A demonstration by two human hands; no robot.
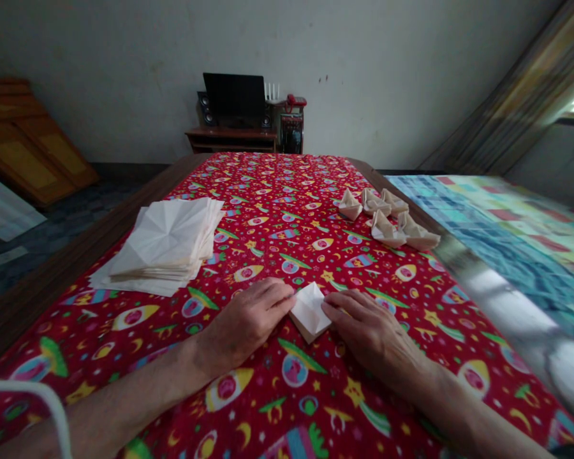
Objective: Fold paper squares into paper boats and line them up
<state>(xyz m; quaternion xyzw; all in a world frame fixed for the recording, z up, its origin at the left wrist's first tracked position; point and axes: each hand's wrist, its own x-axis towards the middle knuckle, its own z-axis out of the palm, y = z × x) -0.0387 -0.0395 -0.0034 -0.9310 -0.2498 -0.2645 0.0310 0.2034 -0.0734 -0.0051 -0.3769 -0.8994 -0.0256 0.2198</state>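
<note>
A small folded paper square [310, 310], white and turned like a diamond, lies on the red patterned cloth between my hands. My left hand [258, 312] grips its left corner, fingers pressed together at the edge. On the opposite side my right hand [363, 319] pinches the right corner between thumb and fingers. Creases run down from the top point of the square. To the left rests a stack of creased white paper sheets [167, 236]. Several folded paper boats [387, 227] stand in a group at the right.
The red cloth [287, 255] covers a long table with a dark wooden edge [138, 204]. A bed with a patchwork cover [497, 229] stands along the right. At the far wall are a monitor [234, 95] and a red telephone [295, 101]. A white cable [52, 401] curves at lower left.
</note>
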